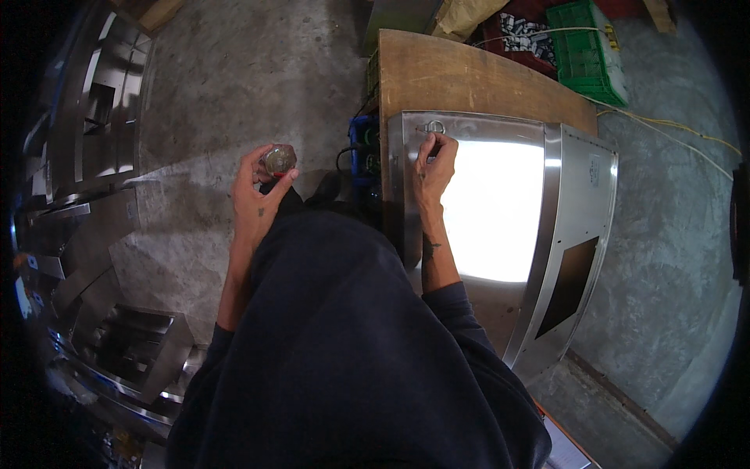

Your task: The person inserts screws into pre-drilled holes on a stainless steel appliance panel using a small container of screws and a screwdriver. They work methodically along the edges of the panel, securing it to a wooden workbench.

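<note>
My left hand [262,184] is closed round a small, roundish, see-through container [279,160], brownish inside with a bit of red at its lower edge. It is held over the concrete floor, apart from the workbench. To the right, my right hand [436,168] is over a stainless steel cabinet [488,301], its thumb and fingers pinched together. Just beyond the fingertips, a small metal ring [434,127] shows at the cabinet's far left corner. What the pinch holds, if anything, is hidden. A large bright white rectangle [496,211] fills much of the cabinet's face.
Under the cabinet lies a wooden board [469,74]. Past it stand a green crate [582,47] and a red crate [519,39] of small parts. A blue crate [364,152] sits beside the bench. Steel housings [129,344] line the left. A yellow cable [680,125] crosses the far right.
</note>
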A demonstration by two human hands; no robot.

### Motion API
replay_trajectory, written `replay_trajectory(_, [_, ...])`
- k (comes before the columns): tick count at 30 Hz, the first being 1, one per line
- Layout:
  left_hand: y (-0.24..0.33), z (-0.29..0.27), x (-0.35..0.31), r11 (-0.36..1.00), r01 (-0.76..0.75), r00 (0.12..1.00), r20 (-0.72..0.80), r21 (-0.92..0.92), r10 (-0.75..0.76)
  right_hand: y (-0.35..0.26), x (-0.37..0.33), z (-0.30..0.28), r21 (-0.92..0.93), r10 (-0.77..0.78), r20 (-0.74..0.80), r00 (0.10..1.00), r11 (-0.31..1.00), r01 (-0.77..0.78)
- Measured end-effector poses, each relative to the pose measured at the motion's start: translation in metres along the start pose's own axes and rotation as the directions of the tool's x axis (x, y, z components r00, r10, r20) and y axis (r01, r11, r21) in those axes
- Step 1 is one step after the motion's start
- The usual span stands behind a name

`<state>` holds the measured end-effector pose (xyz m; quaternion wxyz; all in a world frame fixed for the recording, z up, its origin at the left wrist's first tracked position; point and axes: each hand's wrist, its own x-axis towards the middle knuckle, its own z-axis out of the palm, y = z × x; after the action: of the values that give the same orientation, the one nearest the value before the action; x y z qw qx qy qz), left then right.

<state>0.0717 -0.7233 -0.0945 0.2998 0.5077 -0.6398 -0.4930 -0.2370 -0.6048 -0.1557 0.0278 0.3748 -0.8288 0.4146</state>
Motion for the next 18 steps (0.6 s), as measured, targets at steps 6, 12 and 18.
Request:
replay_trajectory(6, [-0.0003, -0.0006, -0.0044, 0.999, 0.033, 0.998, 0.047, 0.022, -0.034, -0.0015, 0.0008, -0.0009, -0.028, -0.051, -0.007, 0.999, 0.998, 0.051])
replay_trajectory(12, [-0.0013, 0.0011, -0.0026, 0.999, -0.013, 0.999, 0.049, 0.032, 0.012, -0.0057, 0.0019, 0.0001, -0.034, -0.063, -0.055, 0.996, 0.998, 0.061])
replay_trajectory(18, [-0.0015, 0.0008, -0.0007, 1.0, -0.014, 0.998, 0.057, 0.015, 0.013, -0.0042, 0.0016, 0.0011, -0.016, -0.049, -0.039, 0.998, 0.999, 0.048])
